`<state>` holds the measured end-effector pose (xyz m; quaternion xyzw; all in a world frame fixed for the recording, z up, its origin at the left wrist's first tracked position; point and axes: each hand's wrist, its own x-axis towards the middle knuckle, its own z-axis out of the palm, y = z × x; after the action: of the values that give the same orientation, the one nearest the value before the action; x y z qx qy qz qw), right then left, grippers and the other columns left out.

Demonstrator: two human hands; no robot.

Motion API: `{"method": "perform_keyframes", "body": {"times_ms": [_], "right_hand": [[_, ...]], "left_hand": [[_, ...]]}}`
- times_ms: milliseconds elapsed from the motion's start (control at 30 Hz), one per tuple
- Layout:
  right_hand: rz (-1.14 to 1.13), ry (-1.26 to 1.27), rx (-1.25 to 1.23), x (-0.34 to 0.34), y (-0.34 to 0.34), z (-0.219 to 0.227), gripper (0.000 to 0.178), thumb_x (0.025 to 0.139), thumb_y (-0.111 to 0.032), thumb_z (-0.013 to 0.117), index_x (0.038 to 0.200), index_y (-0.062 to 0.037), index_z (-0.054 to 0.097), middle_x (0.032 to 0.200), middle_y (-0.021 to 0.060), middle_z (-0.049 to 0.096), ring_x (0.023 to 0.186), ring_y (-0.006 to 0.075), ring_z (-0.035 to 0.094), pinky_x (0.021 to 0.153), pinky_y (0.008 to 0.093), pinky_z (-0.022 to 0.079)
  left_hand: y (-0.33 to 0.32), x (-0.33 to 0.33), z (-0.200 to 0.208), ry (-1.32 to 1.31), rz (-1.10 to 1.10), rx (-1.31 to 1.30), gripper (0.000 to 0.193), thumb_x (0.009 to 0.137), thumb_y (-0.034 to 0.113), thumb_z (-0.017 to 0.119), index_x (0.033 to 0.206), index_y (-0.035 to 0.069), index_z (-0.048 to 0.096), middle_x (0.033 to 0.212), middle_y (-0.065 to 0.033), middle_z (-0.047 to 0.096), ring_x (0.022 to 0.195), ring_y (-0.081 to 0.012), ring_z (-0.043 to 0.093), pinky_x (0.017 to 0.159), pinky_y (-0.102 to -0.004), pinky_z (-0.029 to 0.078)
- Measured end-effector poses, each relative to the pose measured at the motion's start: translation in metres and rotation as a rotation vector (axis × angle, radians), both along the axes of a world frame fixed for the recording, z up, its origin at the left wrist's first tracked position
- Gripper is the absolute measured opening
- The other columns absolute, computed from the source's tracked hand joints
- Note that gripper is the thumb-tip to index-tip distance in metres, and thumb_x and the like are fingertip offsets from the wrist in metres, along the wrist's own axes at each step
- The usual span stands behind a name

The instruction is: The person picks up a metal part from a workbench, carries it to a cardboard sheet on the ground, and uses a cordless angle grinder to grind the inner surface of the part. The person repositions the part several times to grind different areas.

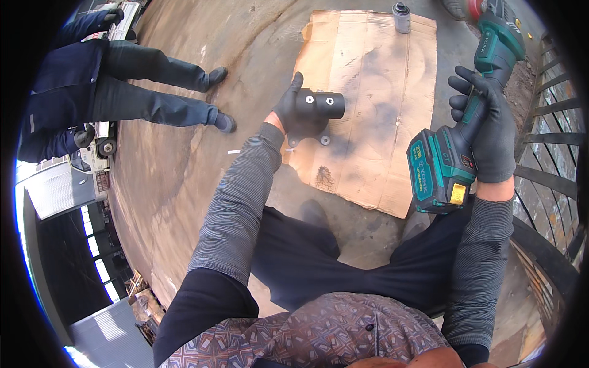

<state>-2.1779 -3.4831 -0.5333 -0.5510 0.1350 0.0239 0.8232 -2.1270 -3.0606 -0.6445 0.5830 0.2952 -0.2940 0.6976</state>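
Observation:
My left hand (pixel 286 110), in a dark glove, is closed around a black metal pipe fitting (pixel 330 105) with two pale-rimmed holes in its side and lugs at its lower end. The fitting is held above the near-left part of a cardboard sheet (pixel 392 178). On the right, my gloved right hand (pixel 492 129) grips the handle of a green and black cordless power tool (pixel 442 168). Its large battery points toward me, and its head points away. A reddish round part shows near the head at the top edge; its exact kind is unclear.
A spray can (pixel 402 18) stands at the cardboard's far edge, and dark stains mark the sheet. Along the right runs a black metal rack of bars (pixel 552 138). Another person (pixel 116 80) stands on the concrete floor at the left, with a white vehicle (pixel 92 156) nearby.

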Motion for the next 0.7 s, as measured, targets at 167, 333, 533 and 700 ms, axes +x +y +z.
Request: {"method": "perform_keyframes", "body": {"times_ms": [167,333,533,700], "right_hand": [[0.031,0.018,-0.024,0.005,0.014,-0.001,0.043,0.109,-0.031,0.059,0.134,0.0016,0.070,0.115,0.0146,0.077,0.088,0.0139,0.073,0.075,0.0265,0.059],[0.071,0.011,-0.099,0.014,0.031,-0.010,0.042,0.111,-0.029,0.054,0.135,0.0024,0.069,0.117,0.0157,0.076,0.089,0.0153,0.073,0.075,0.0273,0.060],[0.030,0.068,-0.098,0.015,0.038,-0.009,0.043,0.111,-0.029,0.054,0.140,-0.0002,0.066,0.126,0.0165,0.075,0.089,0.0154,0.072,0.077,0.0277,0.060],[0.020,0.001,-0.220,0.009,0.044,-0.003,0.041,0.113,-0.025,0.049,0.138,0.0014,0.068,0.124,0.0183,0.075,0.088,0.0150,0.073,0.076,0.0275,0.061]], "left_hand": [[0.005,0.001,0.017,-0.101,0.028,-0.042,0.077,0.104,0.077,0.052,0.113,0.004,0.076,0.108,-0.0093,0.079,0.095,-0.0216,0.076,0.090,-0.0367,0.063],[-0.028,-0.002,0.012,-0.135,-0.049,-0.197,0.089,0.105,0.076,0.052,0.140,-0.005,0.061,0.129,-0.0181,0.074,0.112,-0.0250,0.076,0.107,-0.0405,0.060],[-0.085,-0.001,-0.032,-0.067,-0.070,-0.378,0.094,0.103,0.081,0.048,0.139,-0.005,0.063,0.135,-0.0186,0.071,0.118,-0.0264,0.074,0.105,-0.0421,0.061],[-0.082,0.007,-0.088,0.001,-0.064,-0.614,0.105,0.102,0.086,0.039,0.147,-0.007,0.058,0.143,-0.0207,0.066,0.131,-0.0295,0.067,0.114,-0.0434,0.055]]}}
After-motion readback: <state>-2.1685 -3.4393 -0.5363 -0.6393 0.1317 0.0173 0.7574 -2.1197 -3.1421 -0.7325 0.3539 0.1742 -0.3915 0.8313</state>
